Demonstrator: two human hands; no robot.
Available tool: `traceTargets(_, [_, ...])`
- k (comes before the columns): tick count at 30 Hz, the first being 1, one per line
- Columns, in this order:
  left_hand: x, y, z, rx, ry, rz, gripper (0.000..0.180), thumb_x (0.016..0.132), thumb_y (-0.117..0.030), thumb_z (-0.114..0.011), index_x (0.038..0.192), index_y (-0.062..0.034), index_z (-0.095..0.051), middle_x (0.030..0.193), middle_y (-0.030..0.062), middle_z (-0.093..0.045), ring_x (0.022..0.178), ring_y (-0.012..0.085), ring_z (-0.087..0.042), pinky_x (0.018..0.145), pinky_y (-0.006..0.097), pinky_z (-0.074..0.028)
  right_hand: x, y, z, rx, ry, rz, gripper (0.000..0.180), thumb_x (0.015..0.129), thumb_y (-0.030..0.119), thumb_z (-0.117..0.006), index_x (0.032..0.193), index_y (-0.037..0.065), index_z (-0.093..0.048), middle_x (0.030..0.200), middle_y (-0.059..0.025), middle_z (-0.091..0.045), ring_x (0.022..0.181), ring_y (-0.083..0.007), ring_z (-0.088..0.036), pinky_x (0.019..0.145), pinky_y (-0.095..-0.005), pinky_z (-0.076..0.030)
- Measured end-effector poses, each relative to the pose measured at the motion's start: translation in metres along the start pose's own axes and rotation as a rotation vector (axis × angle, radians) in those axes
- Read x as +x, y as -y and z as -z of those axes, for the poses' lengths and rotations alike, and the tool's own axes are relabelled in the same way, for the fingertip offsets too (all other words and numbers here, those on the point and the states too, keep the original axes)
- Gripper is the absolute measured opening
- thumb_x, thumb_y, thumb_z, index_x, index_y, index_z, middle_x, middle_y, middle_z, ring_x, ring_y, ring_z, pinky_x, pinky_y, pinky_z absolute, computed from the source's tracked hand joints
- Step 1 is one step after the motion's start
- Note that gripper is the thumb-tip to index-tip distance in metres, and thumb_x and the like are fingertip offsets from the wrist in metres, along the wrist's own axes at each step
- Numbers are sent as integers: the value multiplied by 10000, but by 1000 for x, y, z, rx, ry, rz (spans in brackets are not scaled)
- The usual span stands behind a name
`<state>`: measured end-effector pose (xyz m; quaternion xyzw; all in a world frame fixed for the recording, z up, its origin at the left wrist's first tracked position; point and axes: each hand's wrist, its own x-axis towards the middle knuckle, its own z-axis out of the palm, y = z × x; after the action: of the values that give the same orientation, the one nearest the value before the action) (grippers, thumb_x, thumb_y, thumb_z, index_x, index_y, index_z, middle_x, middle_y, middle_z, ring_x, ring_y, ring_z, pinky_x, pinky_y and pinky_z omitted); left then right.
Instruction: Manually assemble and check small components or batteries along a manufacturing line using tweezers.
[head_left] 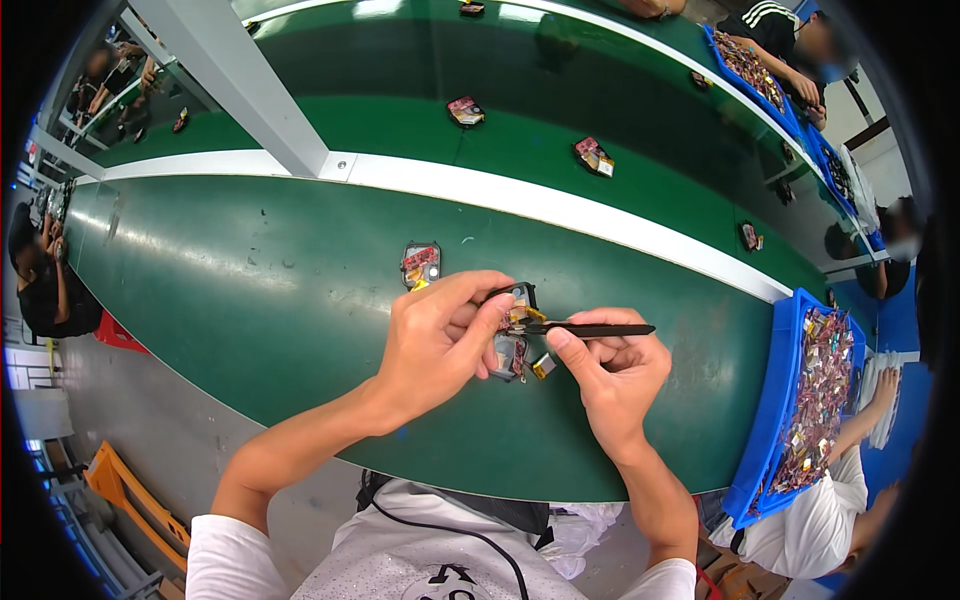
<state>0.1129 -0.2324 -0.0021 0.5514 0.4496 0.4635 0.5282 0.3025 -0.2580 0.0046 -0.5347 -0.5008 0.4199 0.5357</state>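
Between the thumb and fingers of my left hand is a small black plastic housing with a circuit board and yellow tape. My right hand grips black tweezers, their tips at the held housing; what the tips touch is too small to tell. Just below, on the table, lies another open housing with a red board, partly hidden by my left fingers. A small silver-and-yellow battery cell is beside it. Behind my left hand sits a third housing with a red board.
The green tabletop ends at a white rail, beyond which a green conveyor belt carries several housings. A blue bin full of small circuit boards stands at the right. A grey post rises at the rail. Other people work around.
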Motion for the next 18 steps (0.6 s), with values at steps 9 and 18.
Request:
traceTargets(9, [-1,3,1,-32,54,13,215,1014,-34,-599,1179,96,-646,714,94,-681,576,123,-676,464,257,-552,2,4,-3,9,34,-56,170,847,-34,-805,968,-41,-684,647,32,-613,505,33,-419,455,-169,-265])
traceTargets(18, [-2,3,1,-46,77,6,213,1019,-31,-591,1184,91,-651,724,98,-682,570,125,-673,468,256,-551,5,10,2,85,69,-210,152,862,-42,-784,976,-35,-684,657,30,-624,531,37,-424,472,-169,-276])
